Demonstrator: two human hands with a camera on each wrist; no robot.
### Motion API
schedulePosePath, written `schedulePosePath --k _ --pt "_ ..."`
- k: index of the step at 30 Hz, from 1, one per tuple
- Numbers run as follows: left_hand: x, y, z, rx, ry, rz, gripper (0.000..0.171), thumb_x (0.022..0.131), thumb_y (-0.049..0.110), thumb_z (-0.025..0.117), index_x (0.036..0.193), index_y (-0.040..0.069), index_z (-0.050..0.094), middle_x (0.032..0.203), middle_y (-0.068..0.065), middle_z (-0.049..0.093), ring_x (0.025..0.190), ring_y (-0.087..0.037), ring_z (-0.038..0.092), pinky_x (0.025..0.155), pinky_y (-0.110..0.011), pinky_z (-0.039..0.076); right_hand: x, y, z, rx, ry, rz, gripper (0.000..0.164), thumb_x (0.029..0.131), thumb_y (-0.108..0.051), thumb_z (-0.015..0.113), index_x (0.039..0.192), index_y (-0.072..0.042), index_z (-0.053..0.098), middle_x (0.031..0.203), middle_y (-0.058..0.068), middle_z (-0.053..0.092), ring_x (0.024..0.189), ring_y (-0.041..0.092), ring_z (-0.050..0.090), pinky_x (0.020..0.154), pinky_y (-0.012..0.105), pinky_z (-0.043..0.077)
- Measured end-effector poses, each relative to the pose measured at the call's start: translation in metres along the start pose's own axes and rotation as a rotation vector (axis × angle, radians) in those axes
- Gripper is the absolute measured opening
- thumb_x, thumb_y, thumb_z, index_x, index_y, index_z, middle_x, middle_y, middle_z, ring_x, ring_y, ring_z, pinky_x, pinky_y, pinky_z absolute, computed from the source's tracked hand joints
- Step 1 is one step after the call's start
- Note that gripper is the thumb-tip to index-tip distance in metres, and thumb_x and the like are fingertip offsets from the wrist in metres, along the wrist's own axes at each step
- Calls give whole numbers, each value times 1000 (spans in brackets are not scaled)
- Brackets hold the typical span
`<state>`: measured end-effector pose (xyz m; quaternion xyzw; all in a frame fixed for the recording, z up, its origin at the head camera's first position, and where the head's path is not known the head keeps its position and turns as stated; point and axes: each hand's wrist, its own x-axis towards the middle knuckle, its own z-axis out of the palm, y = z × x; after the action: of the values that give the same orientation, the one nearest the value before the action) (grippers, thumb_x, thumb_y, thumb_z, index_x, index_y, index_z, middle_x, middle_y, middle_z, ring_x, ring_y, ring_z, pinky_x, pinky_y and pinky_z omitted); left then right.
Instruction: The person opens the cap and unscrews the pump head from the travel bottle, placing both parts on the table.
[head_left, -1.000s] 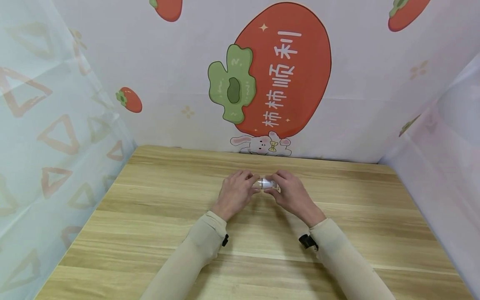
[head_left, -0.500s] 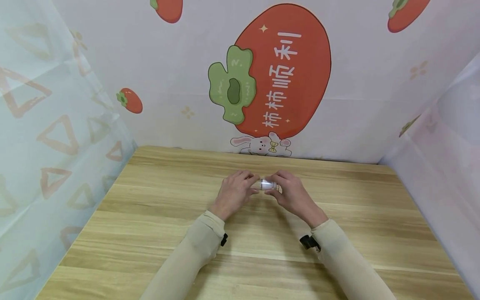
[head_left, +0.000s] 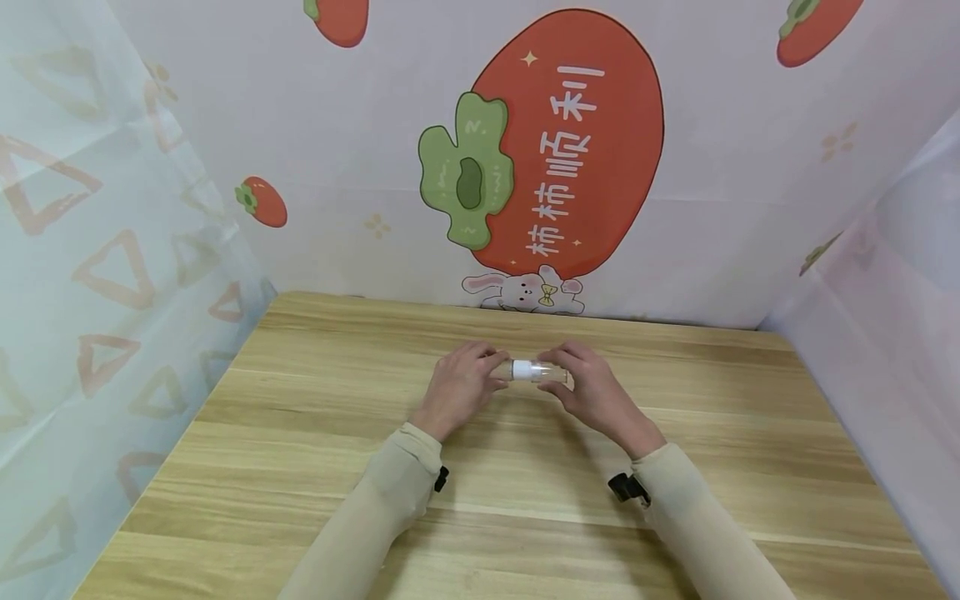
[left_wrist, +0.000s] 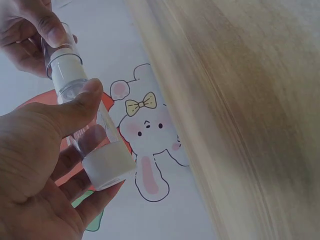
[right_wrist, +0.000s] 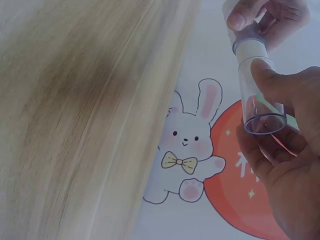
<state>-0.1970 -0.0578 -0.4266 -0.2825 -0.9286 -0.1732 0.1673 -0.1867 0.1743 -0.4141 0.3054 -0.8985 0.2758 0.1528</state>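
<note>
Between my hands lies a small clear bottle point(left_wrist: 108, 165) with a white base and a white collar point(left_wrist: 68, 70), held sideways over the table. In the head view my left hand point(head_left: 459, 387) grips its body from the left, thumb on one side and fingers on the other. My right hand point(head_left: 596, 393) pinches the clear cap point(right_wrist: 265, 102) at the bottle's right end. A bare band of white collar shows between cap rim and bottle shoulder, while the cap's rim still overlaps the collar's tip. Fingers hide part of the body and cap.
The wood-grain table point(head_left: 480, 542) extends under both forearms. Behind it stands a white backdrop point(head_left: 360, 125) printed with a large persimmon and a rabbit, and pale patterned sheets point(head_left: 112, 292) hang at the sides. A black wrist device point(head_left: 628, 487) sits at the right cuff.
My hands have drawn slightly apart, the right one moving right with the cap and the left one moving left with the bottle. More of the clear cap and white collar shows between them.
</note>
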Motion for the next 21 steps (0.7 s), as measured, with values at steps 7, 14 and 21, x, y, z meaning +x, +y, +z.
schedulePosePath --k 7,14,21 --pt "-3 -4 2 -3 -5 -37 37 85 27 84 119 14 74 111 -3 70 104 -23 64 84 -42 57 -1 3 -2 -3 -17 46 36 81 -9 86 114 -5 72 112 7 65 102 25 65 86 44 57" --pt "-5 -9 2 -15 -35 -95 37 88 27 82 121 12 73 117 -5 70 110 -24 64 86 -44 56 -5 4 -3 -1 -15 77 37 83 -12 86 117 -6 72 112 7 63 97 27 63 80 43 57" --pt "-7 -16 0 -44 -41 -139 38 87 25 83 121 11 73 116 -7 70 105 -26 66 83 -45 57 -8 9 -3 26 -5 74 36 83 -9 85 117 -3 71 110 12 63 89 29 65 75 39 58"
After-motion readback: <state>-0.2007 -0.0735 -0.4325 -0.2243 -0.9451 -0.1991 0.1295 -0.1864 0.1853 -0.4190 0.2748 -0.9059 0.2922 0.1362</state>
